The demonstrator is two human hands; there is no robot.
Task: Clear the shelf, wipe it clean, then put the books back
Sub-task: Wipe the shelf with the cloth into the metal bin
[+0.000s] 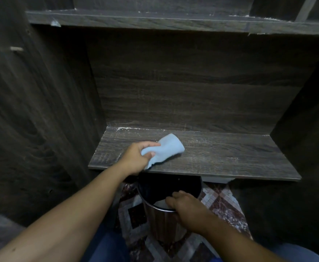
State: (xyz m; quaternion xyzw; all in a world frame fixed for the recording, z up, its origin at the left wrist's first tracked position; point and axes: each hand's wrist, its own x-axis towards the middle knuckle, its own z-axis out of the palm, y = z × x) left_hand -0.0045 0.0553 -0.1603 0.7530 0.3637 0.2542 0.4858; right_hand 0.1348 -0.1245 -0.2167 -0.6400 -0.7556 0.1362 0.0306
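Observation:
The dark wood shelf lies bare in front of me, with white dust along its back edge and scuffs near the left front. My left hand grips a light blue cloth that rests on the shelf's left half. Just below the shelf's front edge stands a round metal bin. My right hand is closed on the bin's near rim. No books are in view.
Dark wood side panels wall in the shelf on the left and right, and a second shelf board runs above. A patterned tile floor shows under the bin. My blue-clad knees sit at the bottom edge.

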